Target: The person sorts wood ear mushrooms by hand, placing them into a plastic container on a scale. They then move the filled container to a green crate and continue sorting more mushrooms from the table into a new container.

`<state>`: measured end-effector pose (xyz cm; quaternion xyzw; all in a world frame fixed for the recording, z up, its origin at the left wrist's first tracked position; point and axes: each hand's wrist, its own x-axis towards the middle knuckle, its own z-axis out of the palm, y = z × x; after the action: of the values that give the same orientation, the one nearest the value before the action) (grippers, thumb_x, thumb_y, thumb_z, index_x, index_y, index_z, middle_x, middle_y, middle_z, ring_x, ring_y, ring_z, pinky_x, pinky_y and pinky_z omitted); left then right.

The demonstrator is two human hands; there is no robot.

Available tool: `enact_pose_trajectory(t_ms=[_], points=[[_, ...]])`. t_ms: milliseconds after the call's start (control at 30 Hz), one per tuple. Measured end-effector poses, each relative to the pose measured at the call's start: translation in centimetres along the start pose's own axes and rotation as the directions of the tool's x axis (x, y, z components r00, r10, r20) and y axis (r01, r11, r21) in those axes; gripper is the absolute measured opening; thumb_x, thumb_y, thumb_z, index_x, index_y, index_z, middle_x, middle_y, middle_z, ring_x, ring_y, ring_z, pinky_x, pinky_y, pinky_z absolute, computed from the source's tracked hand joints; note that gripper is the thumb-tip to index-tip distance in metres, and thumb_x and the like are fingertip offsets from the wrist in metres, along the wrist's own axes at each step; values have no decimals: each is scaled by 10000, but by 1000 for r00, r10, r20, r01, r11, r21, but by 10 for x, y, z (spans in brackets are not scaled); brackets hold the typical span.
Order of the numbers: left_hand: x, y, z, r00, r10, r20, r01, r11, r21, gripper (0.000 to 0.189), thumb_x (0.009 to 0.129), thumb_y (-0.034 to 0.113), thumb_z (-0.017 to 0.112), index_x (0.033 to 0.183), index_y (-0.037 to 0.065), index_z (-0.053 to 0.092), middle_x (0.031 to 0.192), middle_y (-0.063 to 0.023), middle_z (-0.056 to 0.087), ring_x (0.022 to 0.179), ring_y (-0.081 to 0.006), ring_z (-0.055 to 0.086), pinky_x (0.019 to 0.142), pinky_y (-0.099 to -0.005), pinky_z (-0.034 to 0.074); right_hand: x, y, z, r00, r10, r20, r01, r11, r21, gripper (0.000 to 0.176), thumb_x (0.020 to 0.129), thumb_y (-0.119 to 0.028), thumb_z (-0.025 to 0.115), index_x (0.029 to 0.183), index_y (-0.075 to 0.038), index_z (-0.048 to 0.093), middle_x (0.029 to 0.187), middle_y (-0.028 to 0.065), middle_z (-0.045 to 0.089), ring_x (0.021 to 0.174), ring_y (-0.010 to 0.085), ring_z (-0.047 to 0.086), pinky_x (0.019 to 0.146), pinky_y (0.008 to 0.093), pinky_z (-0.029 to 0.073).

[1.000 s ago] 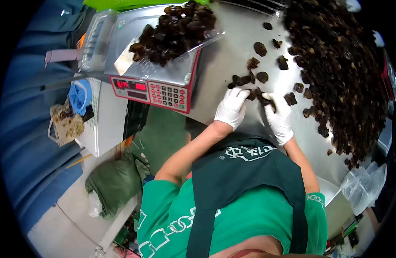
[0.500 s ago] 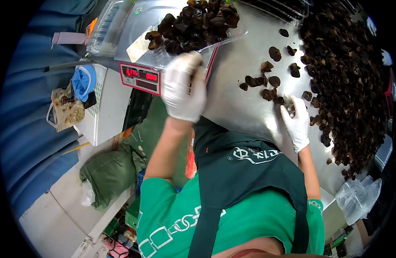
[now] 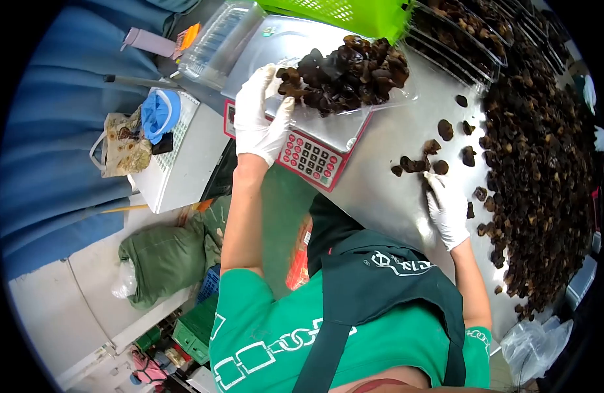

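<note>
Holding left hand (image 3: 262,118) wide at the near-left corner of the clear tray (image 3: 401,103) on the scale (image 3: 310,159), apparently adjusting the heaped mushrooms (image 3: 354,75); resting right hand (image 3: 447,213), closure unclear, by loose pieces (image 3: 440,167) near the surface's (image 3: 407,128) near edge. Needs level, gentle handling.

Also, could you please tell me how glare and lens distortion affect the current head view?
Head view: wide-angle bending, with black, cut-off corners; bright glare streaks on the metal table; small glints on the clear tray; pale, washed-out white gloves; dark pieces in the large heap merging together.
</note>
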<state>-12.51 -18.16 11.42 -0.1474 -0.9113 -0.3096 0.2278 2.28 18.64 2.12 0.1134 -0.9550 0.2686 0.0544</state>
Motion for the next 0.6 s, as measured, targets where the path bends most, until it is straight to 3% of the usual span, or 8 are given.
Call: enact_pose_trajectory(t_ms=[67, 133, 200, 233, 400, 500, 600], points=[[-4, -10, -17, 996, -22, -84, 29, 996, 90, 580, 886, 76, 764, 1429, 76, 562, 1391, -74, 623, 1251, -199, 593, 1000, -321, 488, -1, 2, -7, 999, 39, -10, -38, 996, 75, 376, 922, -43, 664, 1296, -77, 669, 1204, 138, 694, 1017, 305, 683, 899, 357, 540], [-9, -21, -34, 972, -177, -153, 186, 982, 43, 526, 909, 87, 752, 1411, 93, 595, 1365, -54, 645, 1206, -158, 614, 831, -258, 500, 0, 2, -14, 990, 139, 6, -136, 959, 251, 388, 944, -27, 653, 1331, -69, 653, 1246, 134, 695, 1039, 250, 687, 885, 319, 541], [-13, -18, -54, 907, -379, -182, 375, 925, -58, 499, 902, 107, 752, 1382, 81, 615, 1301, -90, 674, 1169, -186, 639, 899, -288, 506, -1, -2, -18, 975, 223, -13, -198, 891, 408, 378, 954, 8, 642, 1330, -32, 646, 1237, 118, 701, 1039, 190, 672, 864, 292, 535], [-19, -36, -59, 912, -333, -241, 324, 943, -76, 502, 898, 92, 751, 1382, 94, 620, 1283, -81, 687, 1149, -176, 647, 840, -283, 503, -1, -4, -19, 973, 231, -32, -195, 882, 429, 374, 950, 16, 646, 1322, -25, 648, 1225, 125, 702, 1032, 190, 673, 863, 294, 535], [-28, -44, -89, 882, -342, -324, 347, 937, -43, 448, 908, 83, 727, 1348, 95, 641, 1250, -78, 694, 1136, -181, 650, 871, -300, 504, 1, -2, -26, 976, 203, -77, -154, 899, 410, 321, 938, 22, 668, 1258, 2, 671, 1089, 136, 727, 913, 185, 679, 829, 298, 531], [-31, -43, -89, 880, -345, -327, 351, 935, -42, 444, 910, 86, 727, 1346, 99, 642, 1257, -70, 693, 1136, -176, 652, 879, -305, 506, -4, 4, -31, 964, 264, -21, -233, 881, 412, 303, 968, -11, 647, 1271, -9, 672, 1133, 135, 729, 987, 192, 688, 874, 298, 529], [-29, -35, -85, 883, -361, -298, 355, 932, -78, 438, 914, 88, 725, 1344, 99, 643, 1262, -62, 695, 1143, -170, 653, 888, -309, 511, -10, 4, -50, 969, 247, 13, -237, 914, 329, 287, 968, -25, 650, 1253, -4, 679, 1112, 136, 734, 966, 204, 693, 869, 308, 533]])
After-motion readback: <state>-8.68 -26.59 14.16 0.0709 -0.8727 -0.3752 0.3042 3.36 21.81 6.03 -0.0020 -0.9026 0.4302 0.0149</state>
